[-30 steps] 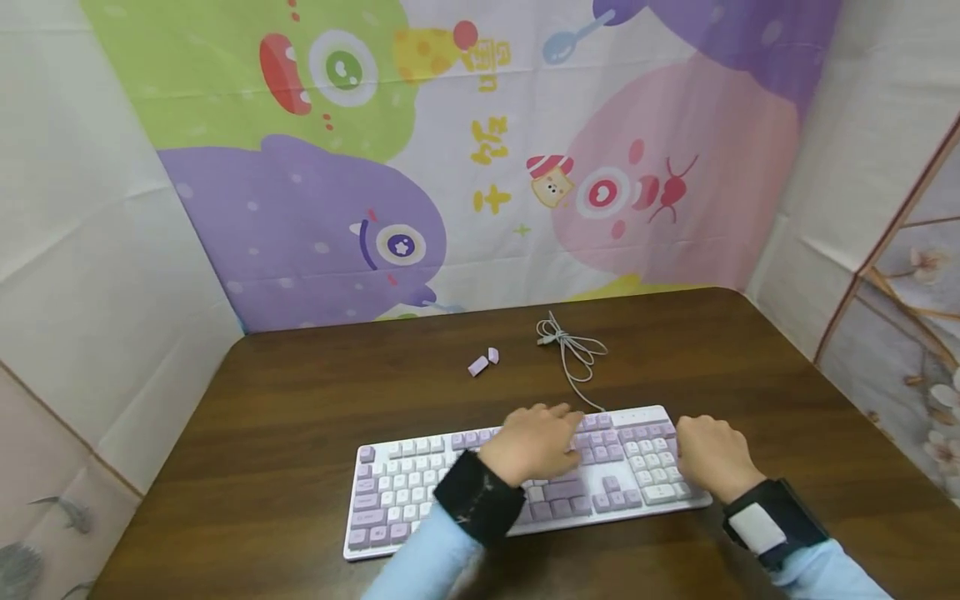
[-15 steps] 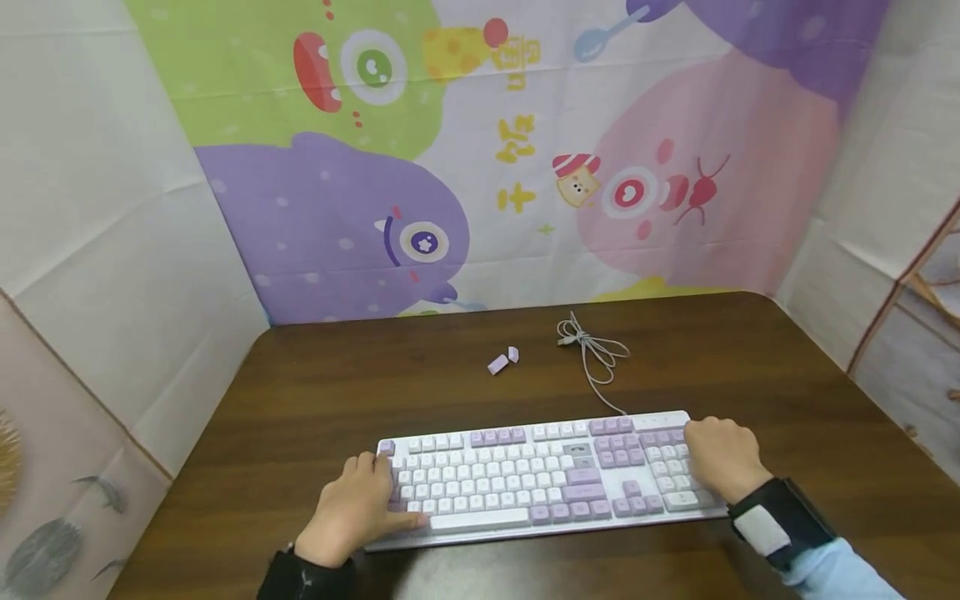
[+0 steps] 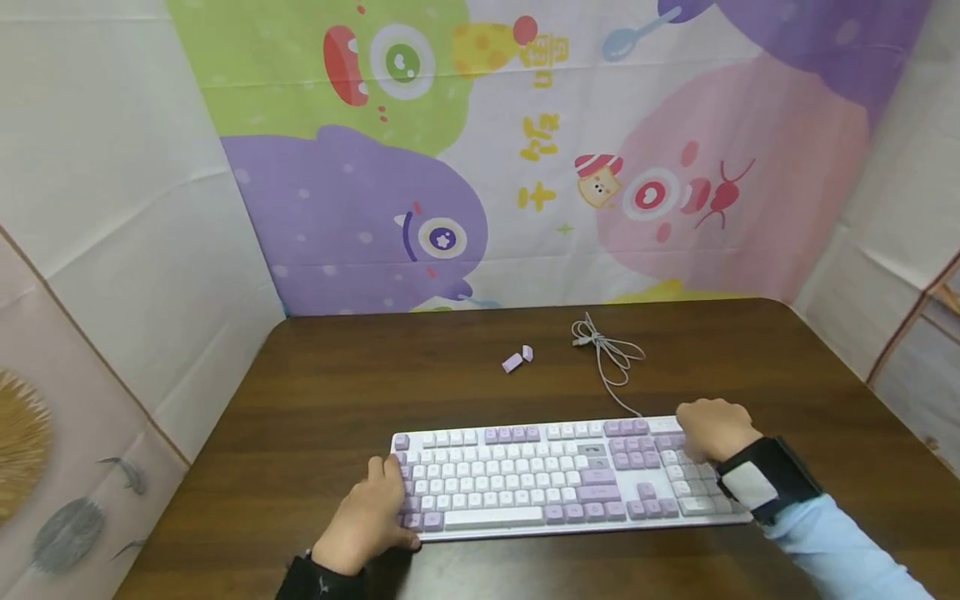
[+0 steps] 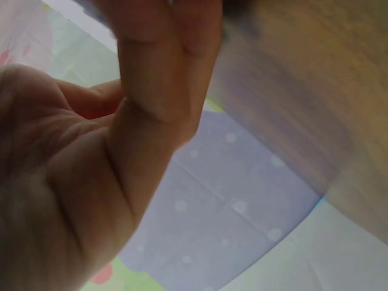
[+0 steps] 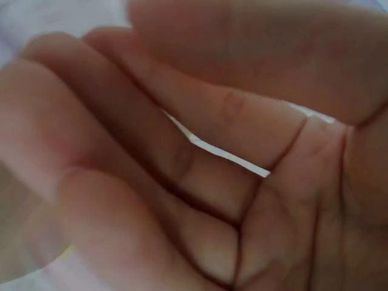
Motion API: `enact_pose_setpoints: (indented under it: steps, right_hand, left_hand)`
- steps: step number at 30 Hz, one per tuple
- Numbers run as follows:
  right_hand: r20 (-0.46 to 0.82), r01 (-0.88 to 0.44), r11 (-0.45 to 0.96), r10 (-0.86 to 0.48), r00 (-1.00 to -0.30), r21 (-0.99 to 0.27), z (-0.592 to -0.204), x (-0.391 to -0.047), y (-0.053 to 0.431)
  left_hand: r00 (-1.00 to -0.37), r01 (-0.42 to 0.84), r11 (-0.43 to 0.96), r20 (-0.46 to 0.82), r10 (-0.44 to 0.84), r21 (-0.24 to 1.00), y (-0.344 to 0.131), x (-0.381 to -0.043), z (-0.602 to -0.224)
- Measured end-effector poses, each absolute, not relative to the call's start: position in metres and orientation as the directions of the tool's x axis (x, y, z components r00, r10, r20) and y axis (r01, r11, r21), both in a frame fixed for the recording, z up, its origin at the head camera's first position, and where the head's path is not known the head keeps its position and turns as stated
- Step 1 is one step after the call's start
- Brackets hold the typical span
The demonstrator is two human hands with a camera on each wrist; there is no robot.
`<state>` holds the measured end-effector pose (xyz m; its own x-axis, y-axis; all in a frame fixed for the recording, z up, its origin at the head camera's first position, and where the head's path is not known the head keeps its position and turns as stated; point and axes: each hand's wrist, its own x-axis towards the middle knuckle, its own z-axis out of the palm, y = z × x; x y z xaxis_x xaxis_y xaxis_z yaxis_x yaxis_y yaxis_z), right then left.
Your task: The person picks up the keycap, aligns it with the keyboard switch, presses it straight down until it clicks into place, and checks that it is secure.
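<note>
L hand [image 3: 366, 515] is gripping kbd [image 3: 517, 477] at its left end, near side of table [image 3: 375, 367]; R hand [image 3: 716, 429] is resting at far-right corner, grip unclear. Prob. best holding both ends evenly, pressing no keys.

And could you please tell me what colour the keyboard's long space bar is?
The space bar is white; the head view shows it best.

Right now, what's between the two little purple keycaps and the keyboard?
Just bare brown tabletop lies between the loose purple keycaps and the keyboard, as the head view shows; the coiled cable sits to the right.
</note>
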<state>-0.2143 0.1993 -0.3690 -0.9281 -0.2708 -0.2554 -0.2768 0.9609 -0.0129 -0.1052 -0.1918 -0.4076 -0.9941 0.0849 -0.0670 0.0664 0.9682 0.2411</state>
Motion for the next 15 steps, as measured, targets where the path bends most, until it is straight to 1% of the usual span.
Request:
enact_pose_setpoints:
  steps: [5, 7, 9, 12, 15]
  right_hand:
    - [-0.141, -0.350, 0.933, -0.358, -0.923, -0.082, -0.362, -0.233, 0.168]
    - [-0.120, -0.373, 0.921, -0.385, -0.915, -0.111, -0.362, -0.243, 0.155]
    - [-0.126, -0.390, 0.911, -0.406, -0.905, -0.137, -0.363, -0.253, 0.143]
    - [-0.178, -0.395, 0.907, -0.416, -0.892, -0.143, -0.365, -0.267, 0.125]
    - [-0.199, -0.402, 0.903, -0.426, -0.882, -0.151, -0.369, -0.280, 0.108]
  left_hand:
    - [-0.993, 0.040, 0.954, -0.091, 0.070, 0.299, -0.194, -0.102, -0.409]
    - [-0.992, 0.023, 0.945, -0.110, 0.063, 0.327, -0.197, -0.100, -0.409]
    - [-0.991, 0.005, 0.932, -0.122, 0.053, 0.361, -0.199, -0.098, -0.410]
    - [-0.990, -0.027, 0.913, -0.138, 0.033, 0.408, -0.202, -0.095, -0.413]
    - [-0.991, -0.036, 0.901, -0.128, 0.022, 0.432, -0.205, -0.094, -0.417]
